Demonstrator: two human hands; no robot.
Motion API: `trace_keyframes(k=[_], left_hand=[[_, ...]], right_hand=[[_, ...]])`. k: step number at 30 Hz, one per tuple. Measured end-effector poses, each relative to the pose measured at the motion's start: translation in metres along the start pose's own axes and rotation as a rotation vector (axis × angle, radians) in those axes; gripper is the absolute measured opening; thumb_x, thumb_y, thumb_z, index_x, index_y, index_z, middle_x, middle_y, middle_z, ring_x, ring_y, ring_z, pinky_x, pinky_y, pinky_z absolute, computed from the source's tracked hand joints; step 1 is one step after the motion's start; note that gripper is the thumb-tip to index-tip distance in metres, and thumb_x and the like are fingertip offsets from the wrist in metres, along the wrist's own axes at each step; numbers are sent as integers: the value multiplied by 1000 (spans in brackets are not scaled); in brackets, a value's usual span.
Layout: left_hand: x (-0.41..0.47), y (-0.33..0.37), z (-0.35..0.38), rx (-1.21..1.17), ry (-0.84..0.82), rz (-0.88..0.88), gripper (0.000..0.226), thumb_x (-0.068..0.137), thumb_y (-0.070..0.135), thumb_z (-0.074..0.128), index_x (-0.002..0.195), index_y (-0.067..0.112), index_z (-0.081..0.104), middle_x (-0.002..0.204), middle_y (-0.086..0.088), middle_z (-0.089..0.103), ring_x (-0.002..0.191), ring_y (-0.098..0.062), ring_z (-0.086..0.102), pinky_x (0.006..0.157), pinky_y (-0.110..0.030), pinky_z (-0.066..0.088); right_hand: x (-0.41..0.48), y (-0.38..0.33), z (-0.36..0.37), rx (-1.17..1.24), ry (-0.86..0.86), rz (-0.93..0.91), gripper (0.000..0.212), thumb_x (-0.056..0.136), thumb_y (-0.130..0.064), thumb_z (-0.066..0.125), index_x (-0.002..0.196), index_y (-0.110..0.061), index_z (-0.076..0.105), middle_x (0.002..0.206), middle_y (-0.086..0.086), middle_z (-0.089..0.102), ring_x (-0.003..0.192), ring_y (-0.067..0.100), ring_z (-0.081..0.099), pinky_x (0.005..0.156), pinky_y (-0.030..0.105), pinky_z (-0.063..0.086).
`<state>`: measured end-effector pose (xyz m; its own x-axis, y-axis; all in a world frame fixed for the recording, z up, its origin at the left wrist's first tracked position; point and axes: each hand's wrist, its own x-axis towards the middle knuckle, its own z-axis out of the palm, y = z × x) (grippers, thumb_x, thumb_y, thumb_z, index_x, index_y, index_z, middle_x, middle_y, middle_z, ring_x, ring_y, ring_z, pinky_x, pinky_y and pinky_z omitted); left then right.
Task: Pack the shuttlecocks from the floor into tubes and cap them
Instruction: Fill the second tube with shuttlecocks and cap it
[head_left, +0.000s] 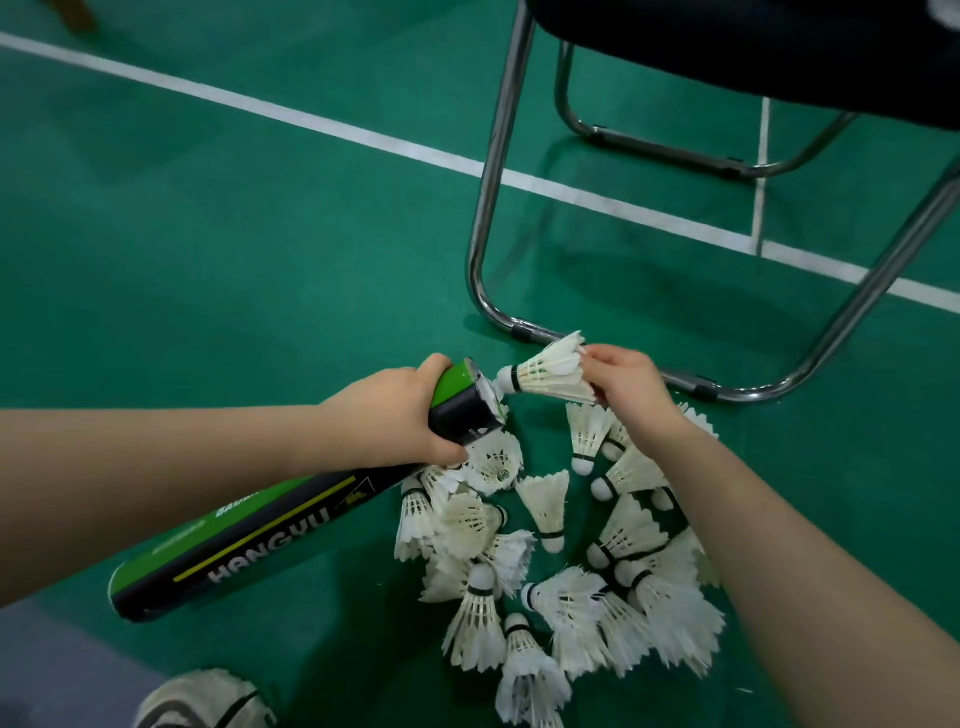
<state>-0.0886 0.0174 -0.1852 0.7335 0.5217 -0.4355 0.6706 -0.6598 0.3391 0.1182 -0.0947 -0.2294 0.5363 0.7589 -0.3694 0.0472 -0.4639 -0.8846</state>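
Left hand (395, 415) wraps HANGYU tube (260, 530) near its mouth | right hand (628, 384) pinches shuttlecock (545, 374) by feathers, cork at tube mouth | step: inserting | next: align, push cork-first | loose shuttlecock pile (545, 504) at 5 o'clock.

chair frame (485, 218) blocks beyond the shuttlecock pile (561, 561); green floor (234, 260) left lies open.
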Motion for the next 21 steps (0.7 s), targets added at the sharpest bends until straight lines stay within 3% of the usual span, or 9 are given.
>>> trace_keyframes(k=[3, 5, 7, 9, 11, 13, 15, 18, 21], left_hand=[[-8, 10, 0, 1, 1, 34, 77, 68, 54, 72, 126, 23, 32, 91, 3, 62, 76, -14, 61, 70, -36, 55], [-15, 17, 0, -5, 0, 59, 77, 68, 53, 73, 127, 23, 33, 94, 2, 63, 79, -15, 62, 71, -37, 55], [-22, 23, 1, -16, -2, 84, 78, 67, 53, 73, 127, 23, 33, 97, 1, 64, 82, -16, 62, 73, -37, 55], [-27, 28, 0, -21, -1, 101, 77, 67, 53, 74, 126, 23, 34, 99, 0, 65, 83, -17, 63, 75, -37, 54], [-30, 31, -1, -28, 9, 101, 78, 66, 54, 74, 126, 23, 34, 99, 1, 65, 83, -17, 63, 75, -37, 54], [-31, 29, -3, -47, 21, 86, 80, 66, 55, 74, 127, 24, 33, 97, 1, 65, 83, -17, 63, 75, -37, 54], [-30, 27, -6, -61, 31, 71, 78, 66, 54, 74, 126, 24, 33, 95, 2, 65, 80, -16, 63, 74, -37, 55], [-26, 23, -10, -62, 53, 63, 71, 66, 51, 75, 119, 23, 36, 89, 3, 64, 76, -15, 63, 70, -35, 55], [-23, 25, -9, 9, 72, 96, 66, 67, 50, 74, 114, 23, 37, 86, 4, 62, 75, -15, 61, 67, -34, 53]], right_hand=[[-15, -11, 1, 66, -140, -6, 22, 91, -19, 56, 81, -23, 74, 97, 11, 70, 86, 25, 57, 86, 38, 46], [-24, -15, 3, 117, -211, 13, 25, 90, -16, 57, 79, -29, 75, 97, 16, 68, 85, 23, 53, 84, 39, 43], [-33, -17, 10, 59, -229, -18, 16, 87, -17, 60, 81, -24, 73, 88, 10, 69, 78, 19, 52, 75, 31, 43], [-45, -23, 22, -65, -120, -106, 8, 83, -20, 65, 79, -26, 63, 75, -7, 61, 68, 11, 51, 64, 22, 39], [-55, -25, 32, -159, 112, -253, 19, 78, -22, 70, 76, -29, 53, 74, -10, 54, 68, 7, 48, 63, 22, 39], [-61, -33, 33, -19, 228, -357, 18, 79, -23, 69, 71, -25, 53, 71, -9, 53, 68, 7, 48, 65, 21, 40], [-64, -43, 30, 135, 65, -347, 20, 83, -31, 59, 68, -20, 63, 69, -6, 62, 69, 9, 56, 72, 24, 45], [-70, -54, 27, -54, -347, -187, 44, 91, -50, 44, 85, -17, 71, 90, 0, 71, 89, 12, 65, 85, 23, 44], [-70, -56, 31, -135, -575, -63, 32, 87, -52, 51, 83, -26, 67, 91, -9, 67, 90, 2, 60, 84, 21, 39]])
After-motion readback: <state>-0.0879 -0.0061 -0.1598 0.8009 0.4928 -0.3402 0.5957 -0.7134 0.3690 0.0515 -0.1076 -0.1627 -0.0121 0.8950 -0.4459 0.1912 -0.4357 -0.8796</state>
